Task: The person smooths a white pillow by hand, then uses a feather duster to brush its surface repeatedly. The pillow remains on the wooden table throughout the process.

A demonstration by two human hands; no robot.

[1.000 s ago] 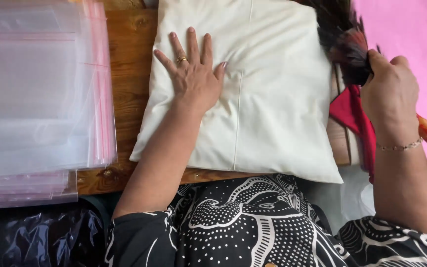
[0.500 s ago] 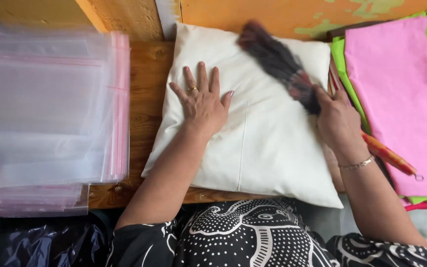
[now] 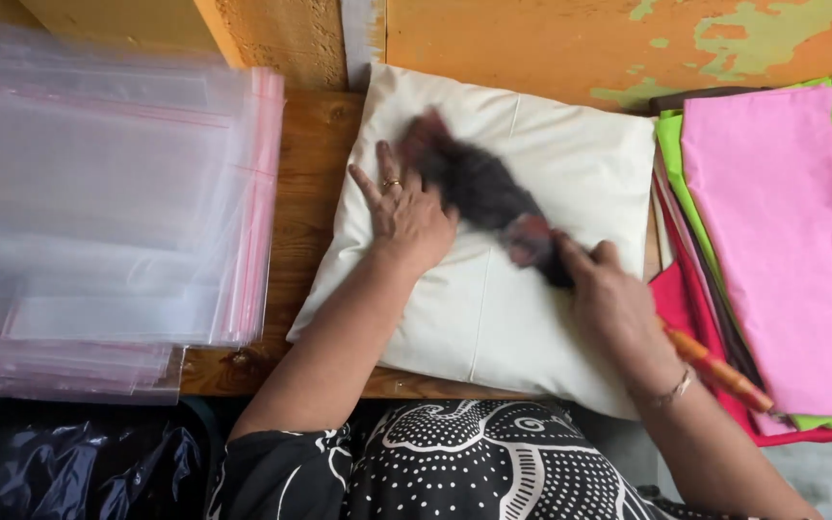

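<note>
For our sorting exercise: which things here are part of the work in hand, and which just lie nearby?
In use:
left hand, flat on the cream pillow
right hand, holding the dark feather duster

Lying nearby:
stack of clear zip bags
pile of pink and green fabric covers
wooden table

Bright even daylight, soft shadows, motion-blurred duster (image 3: 479, 193)

Cream pillow (image 3: 522, 279) lies flat on wooden bench; dark feather duster (image 3: 479, 188), blurred, apparently resting across its top.
</note>
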